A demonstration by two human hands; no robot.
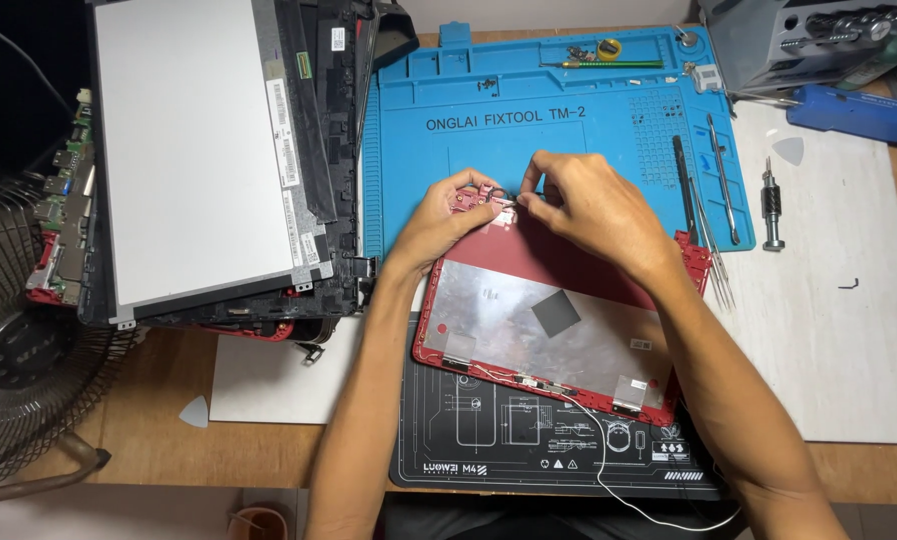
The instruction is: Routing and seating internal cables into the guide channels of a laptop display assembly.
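A red laptop lid cover (529, 320), lined inside with silver foil, lies tilted across a blue repair mat (569, 100) and a black mat (529, 450). My left hand (447, 215) grips the cover's far left corner. My right hand (589, 205) pinches a small part or thin cable at that same far edge, fingertips close to the left hand. A thin white wire (609, 470) trails from the cover's near edge toward me.
A removed screen panel (189, 150) rests on stacked laptop parts at the left. Tweezers and pry tools (714, 185) lie at the blue mat's right edge, a screwdriver bit holder (773, 205) beyond. A fan (19, 340) stands far left. A white pick (197, 410) lies on the wood.
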